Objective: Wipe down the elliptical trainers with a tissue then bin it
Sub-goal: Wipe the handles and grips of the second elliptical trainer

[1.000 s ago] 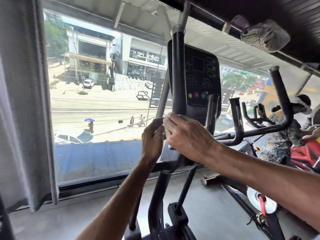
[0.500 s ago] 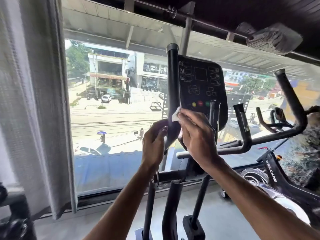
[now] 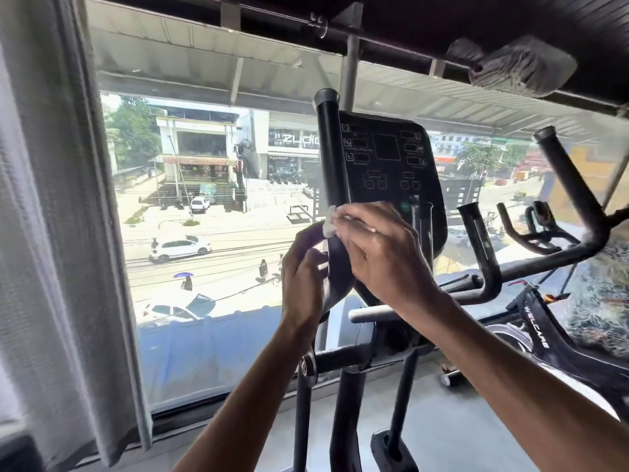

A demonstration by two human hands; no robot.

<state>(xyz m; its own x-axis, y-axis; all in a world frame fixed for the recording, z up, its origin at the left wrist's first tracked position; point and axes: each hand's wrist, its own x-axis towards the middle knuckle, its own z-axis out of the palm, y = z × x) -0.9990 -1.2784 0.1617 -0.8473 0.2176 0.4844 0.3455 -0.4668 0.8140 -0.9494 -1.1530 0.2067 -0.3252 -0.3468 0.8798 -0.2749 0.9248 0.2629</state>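
Gym floor by a big street-facing window (image 3: 204, 233), grey curtain (image 3: 51, 233) hanging on the left. Head view: small white crumpled tissue (image 3: 329, 226) is under the right hand (image 3: 381, 253), fingers (image 3: 367, 216) curled, pinching it against the black tubular upright handlebar (image 3: 328, 158) of the elliptical, just beside the dark console panel (image 3: 388, 158). Left hand (image 3: 303, 277) grips the same bar just below. Bar runs vertical, so I'd guess the wipe goes up it next, right hand leading

A grey curtain (image 3: 51, 233) hangs left of your window (image 3: 211, 80). Outside you see a white car (image 3: 180, 248) and a blue umbrella (image 3: 183, 274). An exercise bike (image 3: 537, 338) stands at your right.
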